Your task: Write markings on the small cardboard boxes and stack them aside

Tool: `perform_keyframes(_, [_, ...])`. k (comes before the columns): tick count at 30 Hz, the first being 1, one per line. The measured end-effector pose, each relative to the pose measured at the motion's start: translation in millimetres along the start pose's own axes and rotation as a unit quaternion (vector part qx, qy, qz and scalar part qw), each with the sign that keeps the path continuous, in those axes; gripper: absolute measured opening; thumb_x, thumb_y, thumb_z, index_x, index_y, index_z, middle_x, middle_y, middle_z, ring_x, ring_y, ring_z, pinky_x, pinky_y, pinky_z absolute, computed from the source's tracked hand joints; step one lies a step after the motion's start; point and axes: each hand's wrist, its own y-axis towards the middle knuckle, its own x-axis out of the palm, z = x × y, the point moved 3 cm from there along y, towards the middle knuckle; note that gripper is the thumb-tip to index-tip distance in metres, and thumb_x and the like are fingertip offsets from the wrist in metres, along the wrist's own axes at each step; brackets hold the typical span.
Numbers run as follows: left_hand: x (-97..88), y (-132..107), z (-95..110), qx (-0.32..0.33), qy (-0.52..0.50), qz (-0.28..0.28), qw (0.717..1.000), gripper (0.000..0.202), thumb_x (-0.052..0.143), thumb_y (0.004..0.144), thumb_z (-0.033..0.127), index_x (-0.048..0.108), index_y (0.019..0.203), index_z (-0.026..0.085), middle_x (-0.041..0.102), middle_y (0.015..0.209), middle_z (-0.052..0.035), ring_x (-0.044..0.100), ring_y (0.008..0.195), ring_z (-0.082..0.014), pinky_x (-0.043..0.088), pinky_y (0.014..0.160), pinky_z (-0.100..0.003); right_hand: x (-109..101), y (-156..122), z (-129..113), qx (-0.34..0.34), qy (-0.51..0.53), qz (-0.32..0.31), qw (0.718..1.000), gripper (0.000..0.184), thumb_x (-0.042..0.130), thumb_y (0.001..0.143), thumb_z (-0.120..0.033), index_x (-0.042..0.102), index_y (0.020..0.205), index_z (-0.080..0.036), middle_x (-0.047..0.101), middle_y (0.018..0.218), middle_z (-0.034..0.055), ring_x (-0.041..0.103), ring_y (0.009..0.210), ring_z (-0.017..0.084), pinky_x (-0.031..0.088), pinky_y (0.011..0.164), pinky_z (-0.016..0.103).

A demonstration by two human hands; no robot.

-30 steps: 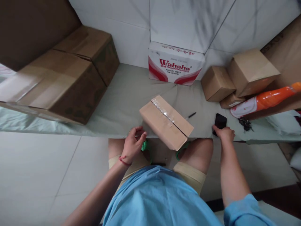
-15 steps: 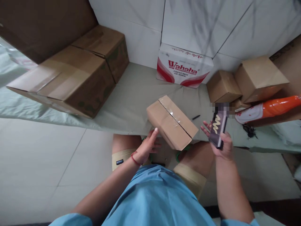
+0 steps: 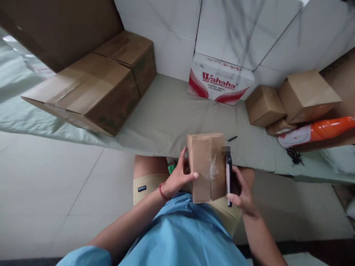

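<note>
While your left hand (image 3: 180,177) grasps a cardboard box (image 3: 202,162), your right hand (image 3: 244,195) holds a phone (image 3: 229,181) beside it.
A thumb over the taped face likely steadies the box.

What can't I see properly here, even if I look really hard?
All in the head view:
Inside the held box: hidden by its closed sides.
Phone screen: turned edge-on to us; grey squares cover the phone's top.
Some of the right hand's fingertips: hidden by the phone.
Orange thing's far end: cut off by the right edge.
Dark thing near it: too small to name.
</note>
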Motion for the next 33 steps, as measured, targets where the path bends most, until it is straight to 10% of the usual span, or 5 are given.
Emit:
perform_keyframes(6, [-14.8, -23.7, -28.2, 0.083, 0.127, -0.037, 0.988, 0.142, 0.090, 0.074, 0.077, 0.011, 0.180, 0.023, 0.039, 0.175, -0.0277, 0.045, 0.162, -0.0481, 0.048, 0.127, -0.066, 3.3, -37.2, 21.4, 0.040, 0.050, 0.058, 0.996, 0.069, 0.081, 0.080, -0.052, 0.063, 0.145, -0.033, 0.074, 0.113, 0.0070, 0.076, 0.091, 0.026, 0.068, 0.079, 0.042])
perform_keyframes(11, [-20.7, -41.7, -41.5, 0.153, 0.246, 0.000, 0.957, 0.137, 0.092, 0.075, 0.066, 0.013, 0.180, 0.025, 0.027, 0.180, -0.0243, 0.037, 0.164, -0.0489, 0.039, 0.132, -0.068, 0.0, -41.2, -6.5, 0.031, -0.157, 0.109, 0.981, 0.077, 0.083, 0.076, -0.036, 0.058, 0.148, -0.028, 0.068, 0.127, 0.0094, 0.073, 0.112, 0.029, 0.066, 0.098, 0.049])
perform_keyframes(20, [-19.4, -46.6, -58.8, 0.215, 0.347, 0.036, 0.912, 0.144, 0.097, 0.064, 0.055, 0.016, 0.178, 0.025, 0.038, 0.168, -0.0236, 0.041, 0.158, -0.0522, 0.037, 0.131, -0.073, 33.8, -44.4, -84.6, -0.059, -0.354, 0.127, 0.925, 0.084, 0.083, 0.075, -0.036, 0.049, 0.152, -0.026, 0.060, 0.137, 0.0144, 0.067, 0.123, 0.036, 0.064, 0.106, 0.059])
perform_keyframes(33, [-9.0, -47.0, -74.3, 0.275, 0.389, 0.088, 0.875, 0.141, 0.097, 0.060, 0.062, 0.023, 0.174, 0.022, 0.042, 0.162, -0.0258, 0.042, 0.157, -0.0549, 0.036, 0.129, -0.074, 56.1, -57.8, -109.7, -0.085, -0.399, 0.121, 0.905, 0.085, 0.076, 0.072, -0.029, 0.045, 0.151, -0.027, 0.057, 0.134, 0.0149, 0.068, 0.121, 0.037, 0.067, 0.101, 0.059])
